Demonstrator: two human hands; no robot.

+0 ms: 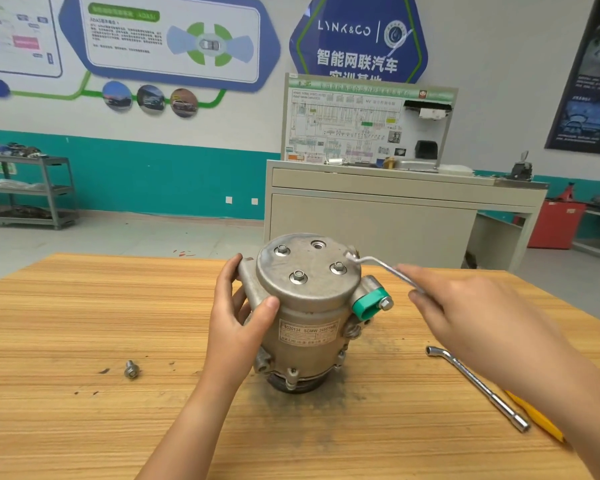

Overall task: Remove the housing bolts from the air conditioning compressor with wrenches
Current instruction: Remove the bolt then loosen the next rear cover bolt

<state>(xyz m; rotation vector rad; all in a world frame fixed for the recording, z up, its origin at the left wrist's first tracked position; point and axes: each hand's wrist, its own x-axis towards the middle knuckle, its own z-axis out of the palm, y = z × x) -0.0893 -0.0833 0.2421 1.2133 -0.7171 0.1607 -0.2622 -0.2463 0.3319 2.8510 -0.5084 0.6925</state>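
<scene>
The compressor (309, 306) stands on end at the middle of the wooden table (84, 306), its round bolted face up; a pale label (307, 332) on its side begins "8320134 SGMW", the rest being too blurred to read; three housing bolts (298, 277) sit in the top face, and a loose bolt (131, 369) lies on the table well to the left. The left hand (243, 313) grips the housing's left side, thumb on the front and fingers curled behind; the right hand (465, 313), smeared by motion, holds the handle of a bent wrench (378, 265) whose socket end sits at the far right edge of the top face, the bolt beneath it hidden. A second wrench (478, 386) lies on the table to the right, beside a yellow object (534, 417) mostly covered by the right forearm. The blue wall sign (343, 29) reads "LYNK&CO" above "智能网联汽车"; its lowest line is cut off by a training board (368, 123) marked "HV".
</scene>
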